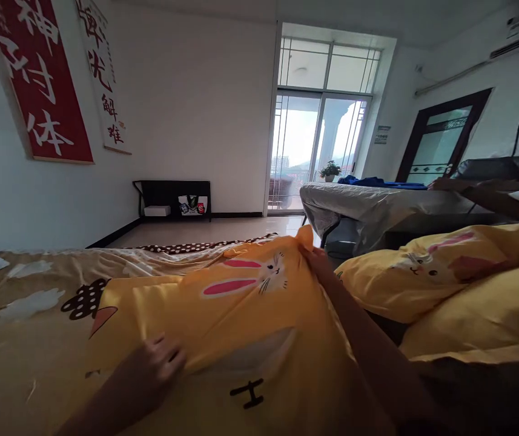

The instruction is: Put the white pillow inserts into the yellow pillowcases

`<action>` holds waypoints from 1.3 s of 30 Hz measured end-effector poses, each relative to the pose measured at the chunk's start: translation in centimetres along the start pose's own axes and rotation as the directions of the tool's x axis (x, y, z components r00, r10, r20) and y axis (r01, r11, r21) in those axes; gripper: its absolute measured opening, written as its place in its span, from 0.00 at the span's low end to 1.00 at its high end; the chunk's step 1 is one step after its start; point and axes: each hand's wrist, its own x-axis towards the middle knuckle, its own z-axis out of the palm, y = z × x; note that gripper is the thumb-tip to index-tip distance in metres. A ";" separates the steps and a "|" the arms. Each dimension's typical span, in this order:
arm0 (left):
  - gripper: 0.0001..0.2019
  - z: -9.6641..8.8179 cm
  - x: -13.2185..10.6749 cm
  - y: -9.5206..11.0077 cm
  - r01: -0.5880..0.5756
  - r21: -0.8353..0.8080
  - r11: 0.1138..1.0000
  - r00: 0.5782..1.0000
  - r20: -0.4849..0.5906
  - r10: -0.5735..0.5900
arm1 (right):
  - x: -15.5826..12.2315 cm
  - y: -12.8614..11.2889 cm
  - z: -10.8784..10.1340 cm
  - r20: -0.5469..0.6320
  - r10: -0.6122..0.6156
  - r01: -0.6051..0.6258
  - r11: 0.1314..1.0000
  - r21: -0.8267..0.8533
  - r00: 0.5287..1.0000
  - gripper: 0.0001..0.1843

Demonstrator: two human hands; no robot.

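Observation:
A yellow pillowcase [232, 315] with a printed rabbit and a black letter H is spread before me, over a beige patterned bedsheet [27, 339]. My right hand [317, 259] is closed on its far right corner, which is lifted a little. My left hand [163, 357] lies nearer to me, fingers curled against the pillowcase's left part with a fold of cloth at them. What sits under the cloth is hidden.
Yellow rabbit-print pillows [423, 272] lie at the right. Beyond them stands a plastic-covered table [368, 200] with blue cloth [377, 181]; another person's hand [443, 183] rests there. A black low shelf [175, 188] stands by the far wall.

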 end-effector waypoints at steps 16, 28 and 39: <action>0.26 -8.8 16.5 -3.5 0.065 -0.872 0.485 0.954 -0.088 -0.286 | -6.7 -14.4 2.6 -0.128 -0.649 0.589 0.743 -0.319 0.750 0.22; 0.18 -11.7 18.0 -3.9 0.108 -0.835 0.540 0.983 0.007 -0.185 | -3.9 -14.9 -1.2 0.046 -0.422 0.424 0.897 -0.127 0.906 0.22; 0.15 -15.5 24.0 0.5 -0.160 -0.983 0.087 0.953 -0.177 -0.244 | -5.8 -17.6 1.0 0.042 -0.468 0.449 0.866 0.221 0.883 0.19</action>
